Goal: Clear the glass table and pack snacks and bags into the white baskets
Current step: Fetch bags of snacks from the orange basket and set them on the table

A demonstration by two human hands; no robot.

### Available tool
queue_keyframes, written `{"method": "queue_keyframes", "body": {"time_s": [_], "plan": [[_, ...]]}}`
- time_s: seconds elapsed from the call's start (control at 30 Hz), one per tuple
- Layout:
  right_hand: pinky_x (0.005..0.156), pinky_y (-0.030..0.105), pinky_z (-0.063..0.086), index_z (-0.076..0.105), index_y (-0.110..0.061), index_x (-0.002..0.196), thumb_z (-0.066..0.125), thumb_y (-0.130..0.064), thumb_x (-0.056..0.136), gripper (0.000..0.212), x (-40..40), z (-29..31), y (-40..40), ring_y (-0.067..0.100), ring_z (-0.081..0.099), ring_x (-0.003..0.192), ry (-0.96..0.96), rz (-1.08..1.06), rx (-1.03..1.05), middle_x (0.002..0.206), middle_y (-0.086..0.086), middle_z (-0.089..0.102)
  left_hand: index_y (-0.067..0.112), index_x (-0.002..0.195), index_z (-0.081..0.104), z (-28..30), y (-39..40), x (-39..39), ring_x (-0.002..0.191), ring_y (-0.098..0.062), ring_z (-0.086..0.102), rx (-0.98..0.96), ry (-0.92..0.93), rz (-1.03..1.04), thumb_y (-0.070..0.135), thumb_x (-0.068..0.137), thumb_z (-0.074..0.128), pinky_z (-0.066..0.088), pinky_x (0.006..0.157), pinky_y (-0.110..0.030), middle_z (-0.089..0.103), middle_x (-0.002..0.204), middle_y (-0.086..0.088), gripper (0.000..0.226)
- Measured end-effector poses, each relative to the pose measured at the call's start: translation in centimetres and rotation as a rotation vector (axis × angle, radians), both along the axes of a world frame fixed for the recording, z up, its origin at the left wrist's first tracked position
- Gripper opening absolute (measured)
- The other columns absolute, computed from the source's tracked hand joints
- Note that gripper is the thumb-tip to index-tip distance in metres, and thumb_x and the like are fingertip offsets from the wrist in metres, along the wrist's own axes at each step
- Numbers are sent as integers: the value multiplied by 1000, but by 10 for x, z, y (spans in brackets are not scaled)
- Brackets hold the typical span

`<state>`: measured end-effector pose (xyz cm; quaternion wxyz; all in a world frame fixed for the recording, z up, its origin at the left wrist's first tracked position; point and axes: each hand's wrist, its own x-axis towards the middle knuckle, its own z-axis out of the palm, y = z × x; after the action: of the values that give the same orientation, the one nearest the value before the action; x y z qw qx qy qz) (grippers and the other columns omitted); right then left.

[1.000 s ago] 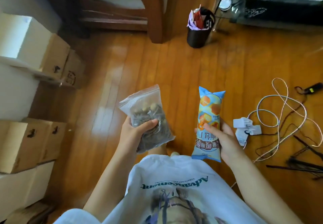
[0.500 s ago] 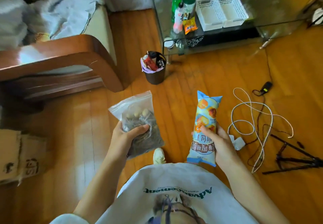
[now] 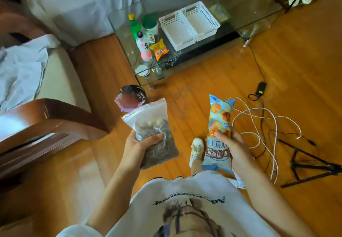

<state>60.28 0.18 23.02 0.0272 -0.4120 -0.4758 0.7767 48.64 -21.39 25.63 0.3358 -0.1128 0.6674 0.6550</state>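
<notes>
My left hand [image 3: 137, 145] grips a clear zip bag [image 3: 153, 131] of dark dried stuff and pale round pieces. My right hand [image 3: 234, 147] holds a long blue snack packet [image 3: 219, 125] upright. Both are above the wooden floor, well short of the glass table [image 3: 240, 5] ahead. Two white baskets [image 3: 188, 25] stand side by side on the table and look bare inside. To their left on the glass stand a green bottle [image 3: 134, 26], a green-lidded jar [image 3: 150, 27], a white and pink bottle [image 3: 144, 47] and an orange snack packet [image 3: 159, 49].
A dark waste bin [image 3: 131, 98] with wrappers stands on the floor between me and the table's near corner. White and black cables [image 3: 259, 124] and a black folded tripod [image 3: 314, 166] lie on the floor at right. A wooden armchair [image 3: 55, 118] with grey cloth is at left.
The view has swung from the floor and cardboard boxes toward the glass table, which is now nearer and fuller in view. Both hands keep the same hold on their bags.
</notes>
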Motion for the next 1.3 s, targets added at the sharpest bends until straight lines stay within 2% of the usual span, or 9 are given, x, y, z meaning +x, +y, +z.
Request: {"method": "queue_keyframes", "body": {"time_s": [0.2,0.3,0.47,0.63,0.8,0.97,1.07,1.17,1.3], "plan": [[62,26,56,66,-25,97,70,-23,64,33,-70,13,109,16,71,78,26,52,13,87,0,75,23,94,65,10,102,-67,74,-20,73,14,9,74,19,48,80,55,55,-29,75,83,-1,48],[68,32,57,65,-27,97,70,-24,64,34,-102,15,145,20,71,81,35,77,4,90,1,74,25,94,64,13,136,-90,73,-20,73,22,-3,100,18,51,80,55,53,-29,75,83,-1,46],[79,39,54,63,-22,103,70,-23,64,40,-154,13,183,27,67,89,6,123,-19,98,8,71,24,97,64,11,165,-129,81,-21,72,-34,3,157,30,41,81,56,63,-34,75,89,-2,59],[82,41,54,64,-26,98,70,-25,63,35,-220,5,217,29,67,93,-11,174,-17,99,7,72,26,95,64,-2,188,-187,78,-19,71,-52,2,244,19,53,77,57,66,-35,74,85,1,45],[89,47,52,62,-25,104,72,-32,62,44,-303,5,256,31,66,100,-26,244,10,108,11,69,25,88,63,-8,222,-263,64,-8,71,-53,33,297,15,56,76,55,56,-27,73,69,10,36],[72,34,56,64,-34,94,71,-36,62,33,-388,11,298,21,70,90,-21,253,45,97,0,74,21,96,64,0,259,-352,74,-17,71,-41,26,298,14,57,77,56,70,-35,74,81,1,42],[63,27,54,60,-32,92,69,-39,61,33,-432,12,317,13,72,79,-32,246,68,86,-7,74,25,95,62,6,279,-402,78,-16,71,-47,77,304,13,63,79,56,65,-28,73,87,1,38],[68,32,55,59,-31,95,68,-44,60,38,-472,10,330,15,70,84,-60,263,79,90,-6,72,26,98,60,8,295,-439,80,-15,71,-53,94,317,13,70,75,56,66,-26,71,92,1,34],[58,23,54,60,-35,95,68,-46,60,37,-529,3,346,9,71,78,-55,334,87,84,-14,73,30,95,59,4,310,-478,80,-13,71,-60,69,339,27,56,79,55,63,-23,72,86,6,45]]}}
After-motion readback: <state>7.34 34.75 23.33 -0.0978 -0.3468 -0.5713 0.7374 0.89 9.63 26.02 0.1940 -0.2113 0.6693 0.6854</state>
